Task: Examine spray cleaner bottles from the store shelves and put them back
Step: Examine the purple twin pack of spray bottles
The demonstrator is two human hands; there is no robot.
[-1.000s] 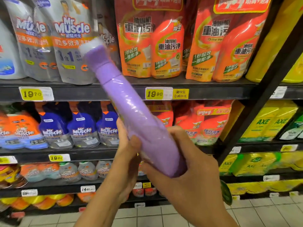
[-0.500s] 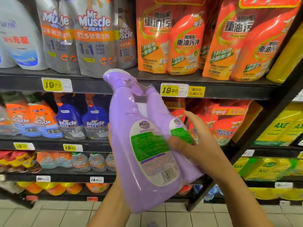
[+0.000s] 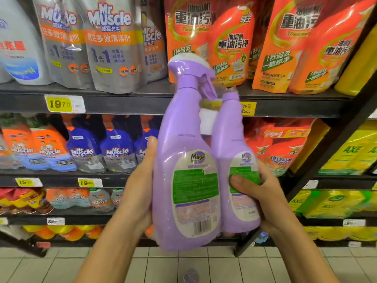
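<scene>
A shrink-wrapped purple twin pack stands upright in front of the shelves, its back labels facing me: a spray cleaner bottle point(image 3: 183, 160) with a trigger head on the left and a smaller refill bottle point(image 3: 234, 144) on the right. My left hand point(image 3: 138, 190) grips the left side of the spray bottle, thumb up along its edge. My right hand point(image 3: 259, 193) grips the refill bottle from the right, thumb pressed on its green label.
Dark store shelves point(image 3: 122, 103) hold grey Mr Muscle pouches point(image 3: 110, 45), orange refill pouches point(image 3: 224, 43), blue Mr Muscle spray bottles point(image 3: 116, 148) and yellow AXE packs point(image 3: 350, 154). A black diagonal shelf post point(image 3: 318, 166) runs at the right. Tiled floor point(image 3: 183, 266) lies below.
The pack has turned from edge-on and tilted to upright with its back labels facing me. My right hand now grips the refill bottle's side, and my left hand has shifted up the spray bottle.
</scene>
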